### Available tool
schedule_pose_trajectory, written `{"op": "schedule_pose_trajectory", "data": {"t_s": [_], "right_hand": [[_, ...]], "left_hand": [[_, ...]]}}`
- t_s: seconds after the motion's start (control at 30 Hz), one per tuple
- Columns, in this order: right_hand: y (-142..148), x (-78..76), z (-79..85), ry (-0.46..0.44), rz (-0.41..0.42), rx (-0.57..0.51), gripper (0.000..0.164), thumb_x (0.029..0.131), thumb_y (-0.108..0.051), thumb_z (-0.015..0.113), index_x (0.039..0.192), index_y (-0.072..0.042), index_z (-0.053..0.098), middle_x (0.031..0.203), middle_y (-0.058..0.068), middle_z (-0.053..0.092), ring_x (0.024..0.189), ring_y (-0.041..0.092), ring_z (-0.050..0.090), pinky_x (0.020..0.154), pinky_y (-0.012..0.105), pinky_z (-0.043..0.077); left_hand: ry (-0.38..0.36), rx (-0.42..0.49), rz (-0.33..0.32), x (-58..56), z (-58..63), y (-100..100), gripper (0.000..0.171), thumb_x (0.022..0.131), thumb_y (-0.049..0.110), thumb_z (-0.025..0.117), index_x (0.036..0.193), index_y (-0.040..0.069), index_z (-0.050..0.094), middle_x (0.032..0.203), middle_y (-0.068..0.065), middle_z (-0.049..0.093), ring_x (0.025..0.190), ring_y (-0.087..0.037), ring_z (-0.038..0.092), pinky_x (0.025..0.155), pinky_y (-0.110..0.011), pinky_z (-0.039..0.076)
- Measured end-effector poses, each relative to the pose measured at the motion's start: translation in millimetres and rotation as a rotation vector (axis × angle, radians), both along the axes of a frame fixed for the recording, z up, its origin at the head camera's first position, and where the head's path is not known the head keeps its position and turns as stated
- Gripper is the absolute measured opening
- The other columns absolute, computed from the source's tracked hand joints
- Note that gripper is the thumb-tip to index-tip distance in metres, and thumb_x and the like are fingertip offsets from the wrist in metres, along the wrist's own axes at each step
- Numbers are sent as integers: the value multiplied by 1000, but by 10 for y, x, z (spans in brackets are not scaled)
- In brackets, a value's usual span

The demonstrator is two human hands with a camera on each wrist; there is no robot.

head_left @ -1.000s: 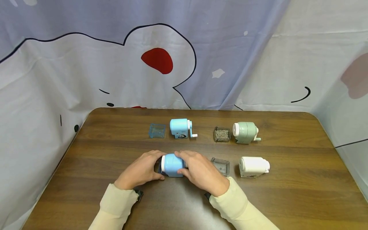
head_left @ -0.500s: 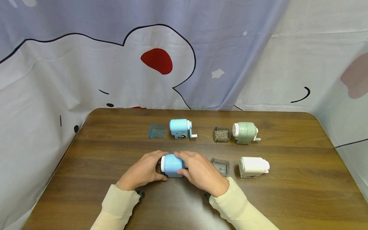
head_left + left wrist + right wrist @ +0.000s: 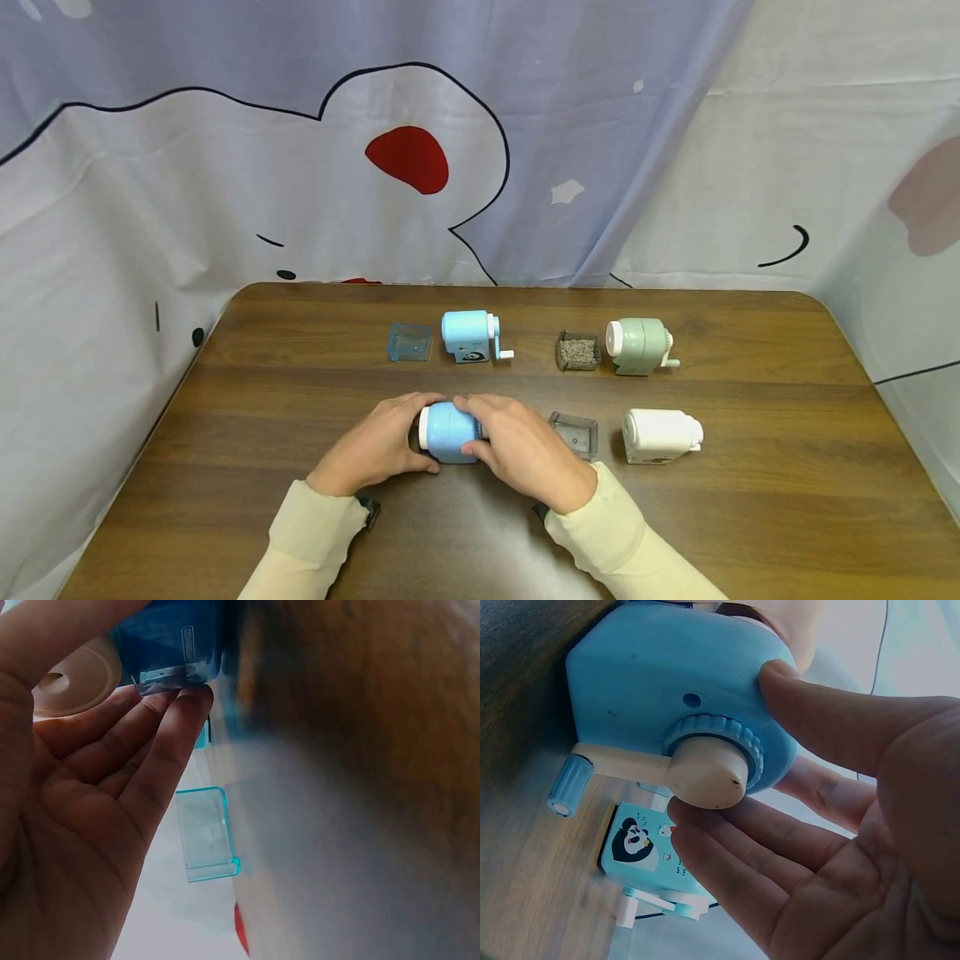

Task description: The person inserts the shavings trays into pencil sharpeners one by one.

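Blue crank sharpener sits grasped by left fingers and right fingers.

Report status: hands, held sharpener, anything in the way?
Right hand grips sharpener; left hand at its opposite end. Sharpener upright. No obstruction seen; grey tray beside right hand.

Head view looks forward-down; close wrist views share the held sharpener.
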State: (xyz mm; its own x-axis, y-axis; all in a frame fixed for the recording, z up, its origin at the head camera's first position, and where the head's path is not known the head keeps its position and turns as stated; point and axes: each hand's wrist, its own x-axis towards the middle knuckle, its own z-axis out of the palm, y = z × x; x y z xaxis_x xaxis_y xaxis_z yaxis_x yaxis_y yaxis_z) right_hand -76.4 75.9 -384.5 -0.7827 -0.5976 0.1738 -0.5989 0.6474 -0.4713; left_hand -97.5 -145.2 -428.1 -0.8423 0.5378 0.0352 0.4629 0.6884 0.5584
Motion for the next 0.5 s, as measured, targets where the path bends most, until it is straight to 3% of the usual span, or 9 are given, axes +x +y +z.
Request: {"op": "schedule_pose_trajectory", "data": {"t_s": [0.5], "right_hand": [[-8, 6, 5, -4, -3, -9, 51, 83, -22, 72, 128, -5, 56, 125, 9, 59, 112, 20, 55, 93, 34, 45]], "left_hand": [[18, 9, 1, -17, -42, 2, 83, 58, 33, 88, 130, 10, 52, 124, 0, 58, 106, -12, 54, 90, -34, 45]]}}
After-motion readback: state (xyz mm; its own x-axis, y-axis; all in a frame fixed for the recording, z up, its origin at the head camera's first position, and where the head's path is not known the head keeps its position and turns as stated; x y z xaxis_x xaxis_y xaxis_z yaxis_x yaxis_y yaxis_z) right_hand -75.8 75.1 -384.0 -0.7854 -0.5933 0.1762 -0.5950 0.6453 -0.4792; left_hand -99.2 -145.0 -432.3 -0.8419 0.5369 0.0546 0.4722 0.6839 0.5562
